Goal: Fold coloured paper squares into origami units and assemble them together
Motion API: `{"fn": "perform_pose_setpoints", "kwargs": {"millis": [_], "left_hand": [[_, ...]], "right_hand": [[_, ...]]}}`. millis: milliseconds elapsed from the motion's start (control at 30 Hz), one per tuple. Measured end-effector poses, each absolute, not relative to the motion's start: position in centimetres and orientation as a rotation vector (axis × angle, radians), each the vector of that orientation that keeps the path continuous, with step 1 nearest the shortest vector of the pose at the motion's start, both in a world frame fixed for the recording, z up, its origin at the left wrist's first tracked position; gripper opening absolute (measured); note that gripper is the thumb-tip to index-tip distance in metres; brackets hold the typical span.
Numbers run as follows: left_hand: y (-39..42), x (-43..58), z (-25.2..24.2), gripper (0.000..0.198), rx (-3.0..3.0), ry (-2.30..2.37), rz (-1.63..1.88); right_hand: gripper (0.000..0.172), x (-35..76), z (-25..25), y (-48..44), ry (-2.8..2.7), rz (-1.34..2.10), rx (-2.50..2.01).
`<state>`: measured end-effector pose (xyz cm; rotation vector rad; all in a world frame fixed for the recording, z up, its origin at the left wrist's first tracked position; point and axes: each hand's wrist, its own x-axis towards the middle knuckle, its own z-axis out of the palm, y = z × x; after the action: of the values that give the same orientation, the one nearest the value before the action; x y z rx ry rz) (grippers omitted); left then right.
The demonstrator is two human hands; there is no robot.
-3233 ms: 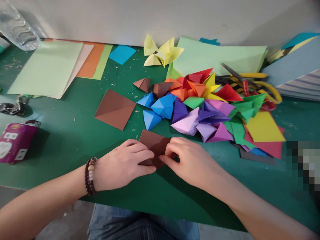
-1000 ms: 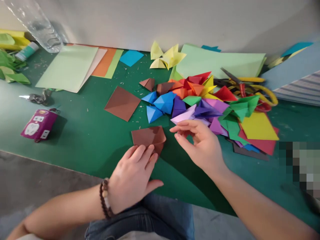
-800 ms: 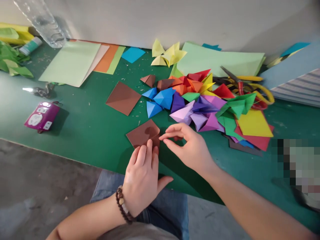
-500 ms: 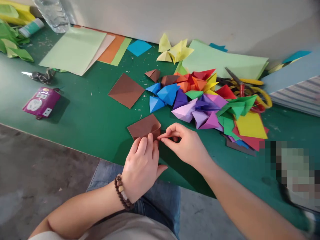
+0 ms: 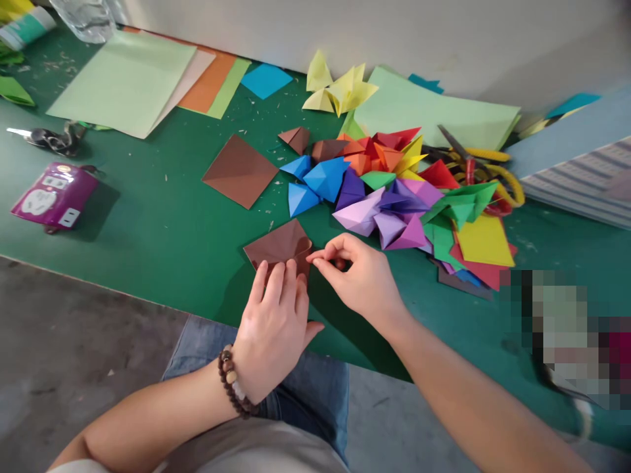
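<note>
A square of brown paper [image 5: 280,242] lies on the green table in front of me, its right corner curled over. My left hand [image 5: 276,309] rests flat across its near part, fingers stretched out and thumb apart, hiding that edge. At the curled right corner, my right hand [image 5: 352,269] pinches the paper between thumb and forefinger. Another flat brown paper square [image 5: 240,172] lies farther back. Beyond my right hand is a pile of folded paper pieces [image 5: 384,197] in blue, purple, pink, orange and green.
A purple box-like object [image 5: 55,197] and small dark-handled scissors [image 5: 54,139] lie at left. Pale green sheets [image 5: 125,82] and a clear bottle [image 5: 89,20] are along the wall. Yellow-handled scissors [image 5: 510,180] and yellow paper [image 5: 486,242] lie at right.
The whole view has shifted, so the table's things sit further left and slightly higher. The left hand's fingers look a little more spread; the right hand keeps its pinch at the corner.
</note>
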<state>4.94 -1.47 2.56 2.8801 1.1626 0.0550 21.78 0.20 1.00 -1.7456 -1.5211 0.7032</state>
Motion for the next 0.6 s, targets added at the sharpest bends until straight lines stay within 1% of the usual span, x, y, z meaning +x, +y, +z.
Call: {"fn": "perform_pose_setpoints", "kwargs": {"millis": [267, 600], "left_hand": [[-1.4, 5.0, 2.5, 0.060, 2.879, 1.154, 0.078], [-1.5, 4.8, 2.5, 0.059, 2.870, 1.153, 0.080]], "right_hand": [[0.013, 22.1, 0.6, 1.0, -1.554, 0.520, -1.823], [0.011, 22.3, 0.1, 1.3, -1.457, 0.612, -1.733]]}}
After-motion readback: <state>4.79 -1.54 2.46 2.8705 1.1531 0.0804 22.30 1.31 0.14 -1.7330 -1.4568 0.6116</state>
